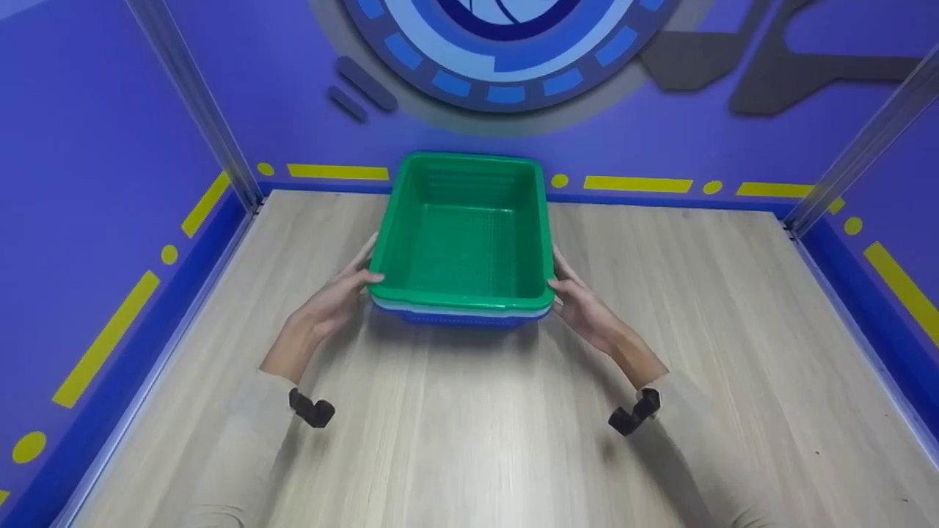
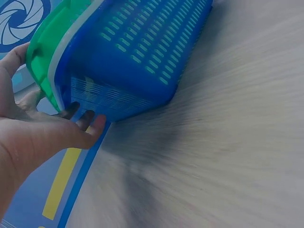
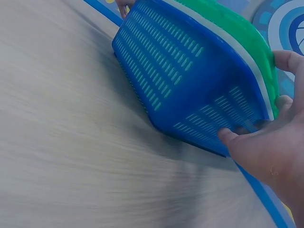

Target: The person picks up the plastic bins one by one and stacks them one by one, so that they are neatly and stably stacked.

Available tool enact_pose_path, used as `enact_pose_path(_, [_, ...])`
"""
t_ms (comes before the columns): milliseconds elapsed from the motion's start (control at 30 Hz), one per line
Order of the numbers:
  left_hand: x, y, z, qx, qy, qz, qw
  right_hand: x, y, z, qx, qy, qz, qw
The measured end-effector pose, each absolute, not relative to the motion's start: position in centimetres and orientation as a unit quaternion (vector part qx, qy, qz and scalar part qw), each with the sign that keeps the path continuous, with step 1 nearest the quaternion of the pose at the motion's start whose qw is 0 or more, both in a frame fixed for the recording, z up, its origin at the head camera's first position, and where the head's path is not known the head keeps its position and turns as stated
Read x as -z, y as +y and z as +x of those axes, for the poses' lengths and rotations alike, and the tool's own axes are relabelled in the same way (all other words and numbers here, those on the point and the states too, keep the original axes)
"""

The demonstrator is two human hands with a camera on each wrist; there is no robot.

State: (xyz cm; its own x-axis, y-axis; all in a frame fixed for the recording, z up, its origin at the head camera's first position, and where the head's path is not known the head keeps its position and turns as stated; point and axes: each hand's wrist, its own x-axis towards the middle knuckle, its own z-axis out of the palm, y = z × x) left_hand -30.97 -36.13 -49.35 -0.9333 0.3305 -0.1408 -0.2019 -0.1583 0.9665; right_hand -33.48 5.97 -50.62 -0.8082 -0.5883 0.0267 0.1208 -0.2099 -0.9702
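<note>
A stack of nested plastic baskets stands in front of me in the head view. On top is a green basket (image 1: pixel 462 249), with the rim of a white basket (image 2: pixel 54 65) just below it and a blue basket (image 3: pixel 166 61) with slotted walls outermost. My left hand (image 1: pixel 326 304) grips the stack's near left corner, thumb over the green rim and fingers against the blue side. At the near right corner my right hand (image 1: pixel 590 308) holds it the same way. Most of the white basket is hidden between the other two. Whether the stack's base touches the table cannot be told.
The wood-grain table (image 1: pixel 455 425) stretches around the stack. A blue back wall (image 1: pixel 293 125) with yellow marks rises close behind it, and blue side panels stand left and right. Black wrist cameras (image 1: pixel 312 409) sit on both forearms.
</note>
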Motion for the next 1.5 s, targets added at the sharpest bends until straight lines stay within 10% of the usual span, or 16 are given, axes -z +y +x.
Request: enact_pose_path(1500, [50.7,-33.9,-30.7,-0.764,0.603,0.106,0.204,50.3,10.5,-32.5,0.72,0.636,-0.153,0.232])
